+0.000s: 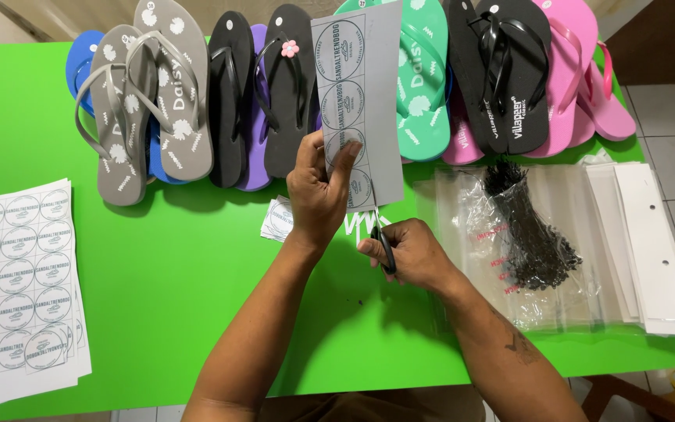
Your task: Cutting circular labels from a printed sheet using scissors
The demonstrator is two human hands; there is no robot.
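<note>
Label sheets (17, 273) lay at the table's left edge, flip-flops (291, 86) lined the back. The left hand (318, 195) pinched the sticker strip (357, 101) upright, steadying it for cutting. The right hand (412, 252) was closed on scissors (384, 244) beneath it, with the bag of ties (529, 234) lying close at the right.

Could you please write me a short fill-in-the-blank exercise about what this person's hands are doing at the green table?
1. The left hand holds up a grey strip of round printed stickers, and the right hand grips black-handled ____ just below it.
2. The loose pile of cut round stickers lies on a table coloured ____.
3. The bundle of black plastic ties lies in a clear ____ bag.

Missing words: scissors; green; plastic
</note>
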